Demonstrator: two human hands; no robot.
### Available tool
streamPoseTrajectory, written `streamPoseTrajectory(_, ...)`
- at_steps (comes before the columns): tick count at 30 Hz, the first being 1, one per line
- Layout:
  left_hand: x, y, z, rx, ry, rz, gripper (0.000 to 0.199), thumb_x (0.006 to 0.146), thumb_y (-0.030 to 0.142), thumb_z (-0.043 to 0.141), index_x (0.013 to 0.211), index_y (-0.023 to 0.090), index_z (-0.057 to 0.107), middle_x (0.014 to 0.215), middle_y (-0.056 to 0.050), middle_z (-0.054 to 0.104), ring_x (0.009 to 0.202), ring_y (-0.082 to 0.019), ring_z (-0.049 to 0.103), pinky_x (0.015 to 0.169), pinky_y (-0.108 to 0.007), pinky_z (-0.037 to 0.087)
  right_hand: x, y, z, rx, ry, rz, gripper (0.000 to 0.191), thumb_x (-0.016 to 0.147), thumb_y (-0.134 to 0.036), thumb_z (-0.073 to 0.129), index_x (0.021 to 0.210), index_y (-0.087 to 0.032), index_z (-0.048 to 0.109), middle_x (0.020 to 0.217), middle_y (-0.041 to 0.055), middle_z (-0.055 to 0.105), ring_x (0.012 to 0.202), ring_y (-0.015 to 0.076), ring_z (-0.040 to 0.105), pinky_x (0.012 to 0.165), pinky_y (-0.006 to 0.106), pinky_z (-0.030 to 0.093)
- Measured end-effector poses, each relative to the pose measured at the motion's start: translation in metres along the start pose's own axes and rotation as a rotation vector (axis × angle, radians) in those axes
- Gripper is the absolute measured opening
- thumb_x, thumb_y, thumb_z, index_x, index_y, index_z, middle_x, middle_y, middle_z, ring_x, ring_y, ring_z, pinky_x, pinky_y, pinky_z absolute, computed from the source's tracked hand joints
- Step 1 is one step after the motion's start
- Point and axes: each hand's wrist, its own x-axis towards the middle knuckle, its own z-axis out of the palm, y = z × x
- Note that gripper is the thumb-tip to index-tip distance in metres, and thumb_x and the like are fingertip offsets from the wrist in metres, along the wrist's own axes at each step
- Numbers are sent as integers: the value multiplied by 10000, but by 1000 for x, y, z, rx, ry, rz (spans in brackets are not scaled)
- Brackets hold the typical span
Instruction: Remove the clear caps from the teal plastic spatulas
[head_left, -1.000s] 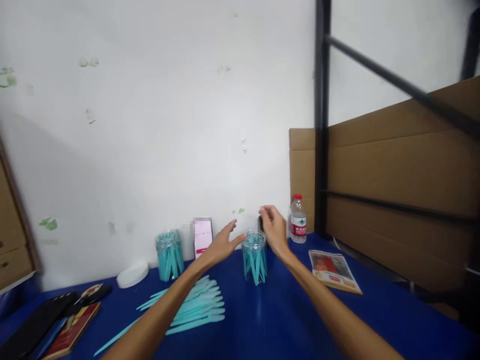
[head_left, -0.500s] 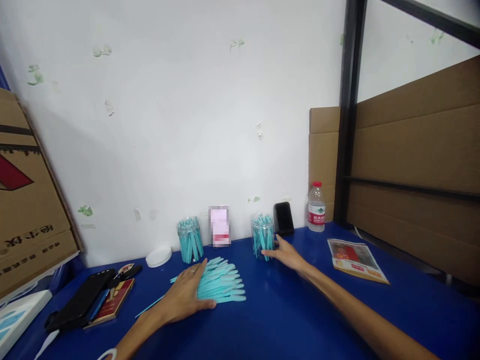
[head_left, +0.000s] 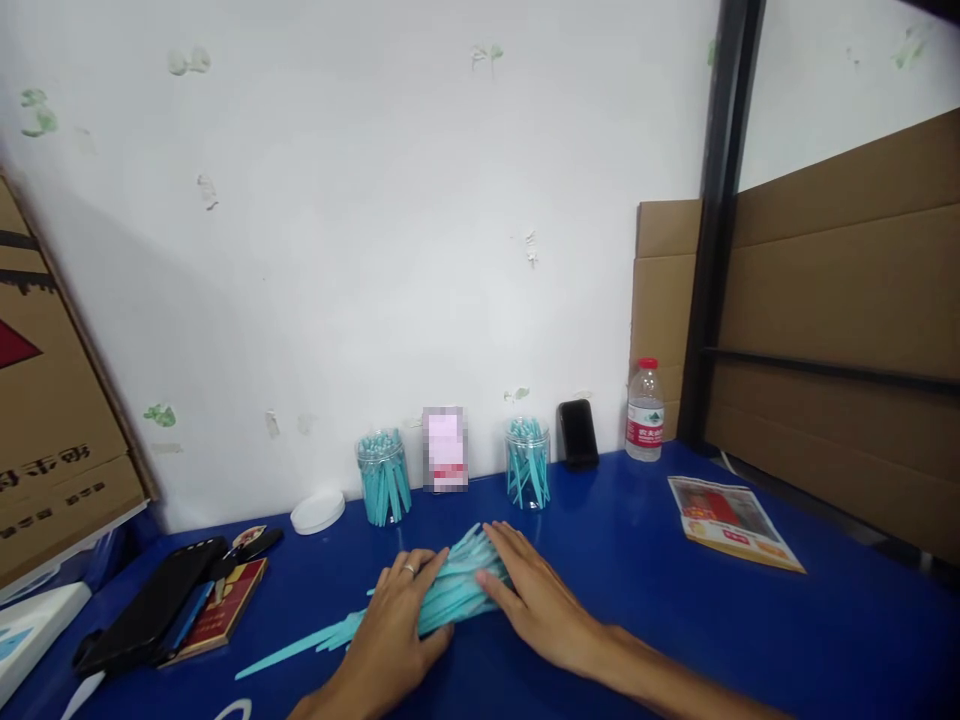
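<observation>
A pile of slim turquoise sticks (head_left: pixel 461 583) lies on the blue table, fanned at its left end, where one stick reaches out furthest. My left hand (head_left: pixel 397 620) is curled over the middle of the pile, fingers on its far side and thumb on the near side. Against the right end presses my right hand (head_left: pixel 536 600), its fingers and thumb around the stick ends. Behind the pile stand two clear jars, a left jar (head_left: pixel 384 480) and a right jar (head_left: pixel 527 465), both holding upright turquoise sticks. My palms hide part of the pile.
A white lid (head_left: pixel 318 512) lies left of the jars. A pixelated card (head_left: pixel 445 450), a black phone (head_left: pixel 577 435) and a water bottle (head_left: pixel 646 412) stand by the wall. A packet (head_left: pixel 735 522) lies right; a black case (head_left: pixel 154 605) and small red box (head_left: pixel 229 612) lie left.
My right hand has left the right jar and come down to the pile's right end. My left hand has shifted right and nearer. The sticks are gathered more tightly and turned slightly.
</observation>
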Motion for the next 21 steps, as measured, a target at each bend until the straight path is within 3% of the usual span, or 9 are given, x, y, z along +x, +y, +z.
streamPoseTrajectory(5,-25,24,9,-15,-43,-1,709,743,244,551,1435,310,412,1391,-96,486,1287,-341,401,1092,-568,281,-19,-5,8,27,-17,-41,610,910,-569,464,1448,-286,413,1538,21,310,1437,294,217,1182,482,194)
streamPoseTrajectory(8,-39,32,16,16,-121,14,799,681,203,576,1452,300,389,1395,-120,493,1270,-369,421,1069,-580,314,-44,-4,14,-78,-23,-19,625,871,-573,524,1424,-288,454,1529,47,322,1421,350,241,1159,551,215)
streamPoseTrajectory(12,-53,42,19,-9,-198,77,854,669,170,599,1474,287,339,1458,-131,444,1340,-381,360,1097,-600,275,-61,-9,8,-143,-47,-180,685,827,-527,620,1445,-332,397,1558,23,209,1434,380,164,1158,621,71)
streamPoseTrajectory(15,-61,46,1,-162,-169,142,980,666,256,702,1509,294,204,1544,-103,320,1409,-381,254,1137,-608,197,-57,-16,0,-92,-108,-331,770,823,-503,644,1482,-382,263,1564,-13,182,1445,348,126,1166,602,26)
streamPoseTrajectory(17,-68,38,-19,-255,-184,129,1000,706,316,710,1512,344,120,1585,-46,223,1440,-358,186,1144,-592,202,-53,-19,-2,-55,-155,-340,764,840,-499,628,1486,-401,231,1554,-21,235,1445,325,152,1174,576,29)
streamPoseTrajectory(19,-75,16,-41,-230,-204,77,791,808,275,594,1487,413,212,1577,28,249,1438,-299,227,1157,-534,230,-52,-17,-2,-32,-176,-305,714,856,-491,611,1476,-406,267,1545,-25,267,1445,315,162,1178,561,39)
streamPoseTrajectory(21,-82,-16,-59,-115,-89,27,652,847,222,497,1452,407,337,1512,29,391,1394,-270,330,1165,-495,240,-52,-14,-1,-14,-178,-275,654,862,-490,605,1453,-402,338,1544,-28,273,1445,322,159,1177,559,66)
